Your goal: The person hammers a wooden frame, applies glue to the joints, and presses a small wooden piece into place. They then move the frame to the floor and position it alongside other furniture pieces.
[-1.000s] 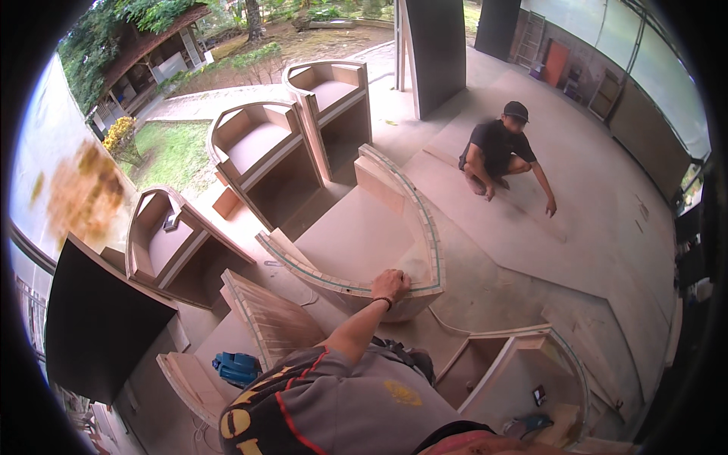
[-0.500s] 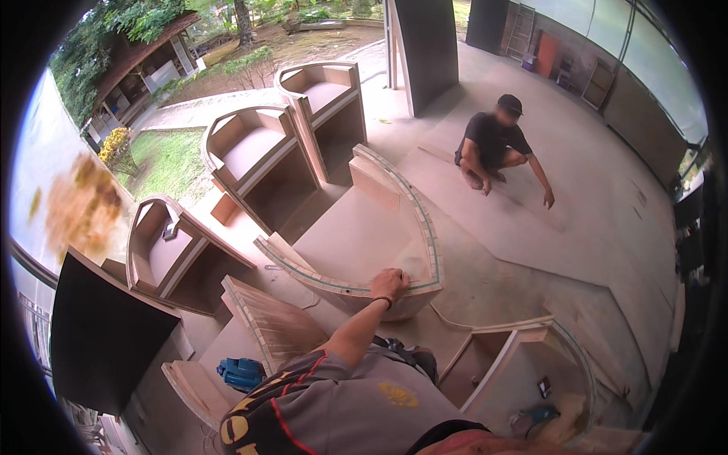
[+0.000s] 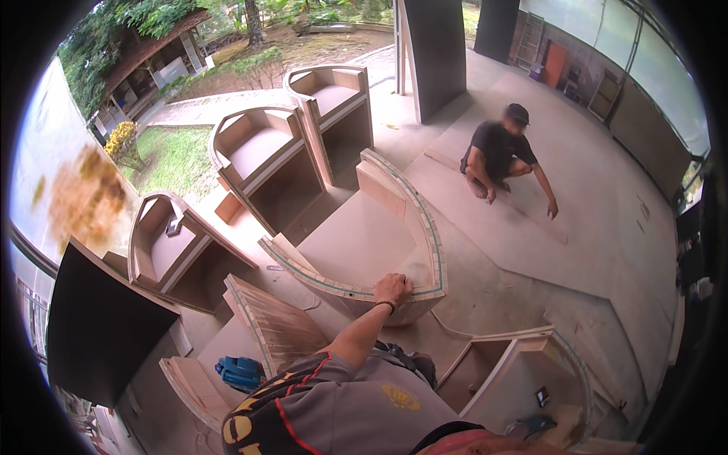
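Note:
My left hand [image 3: 393,289] rests on the curved front rim of a large unfinished wooden cabinet [image 3: 356,235], its fingers curled over the edge. A dark bracelet circles the wrist. Along that rim, built from small wooden blocks, runs a thin green line. The cabinet's flat inner panel is pale and dusty. My right hand does not show. At the lower right, near my body, a similar curved cabinet [image 3: 523,379] holds a small dark object [image 3: 542,397] and a blue-and-dark tool [image 3: 531,426].
A person [image 3: 500,152] in a dark cap squats on large floor sheets, one arm reaching down. More curved cabinets [image 3: 254,144] stand at the left and back. A blue power tool [image 3: 240,373] sits beside a curved wooden piece [image 3: 277,322]. A black curved panel [image 3: 106,326] leans at far left.
The view has shifted slightly, so the cabinets and the squatting person appear a little lower and to the right. My left hand stays on the cabinet rim.

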The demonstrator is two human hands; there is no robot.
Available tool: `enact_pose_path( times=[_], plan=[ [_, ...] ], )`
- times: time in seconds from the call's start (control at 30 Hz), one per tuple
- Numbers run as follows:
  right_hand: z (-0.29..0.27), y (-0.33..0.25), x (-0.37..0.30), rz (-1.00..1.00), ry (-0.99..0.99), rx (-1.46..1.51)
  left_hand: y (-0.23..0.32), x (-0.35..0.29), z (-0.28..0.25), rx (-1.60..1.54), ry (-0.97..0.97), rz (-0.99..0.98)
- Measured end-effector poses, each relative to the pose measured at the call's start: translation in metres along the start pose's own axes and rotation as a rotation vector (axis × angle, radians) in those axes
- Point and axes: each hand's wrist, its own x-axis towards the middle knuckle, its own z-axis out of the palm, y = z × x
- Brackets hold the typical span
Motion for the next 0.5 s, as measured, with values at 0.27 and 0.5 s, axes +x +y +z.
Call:
enact_pose_path(
  times=[0.27, 0.5],
  plan=[
    [0.0026, 0.0000, -0.0037, 0.020, -0.003, 0.008, -0.0043, 0.0027, 0.0095, -0.016, 0.045, 0.016],
    [0.0033, 0.0015, -0.0085, 0.038, -0.016, 0.010, -0.0006, 0.0018, 0.0054, -0.003, 0.057, 0.010]
  ],
)
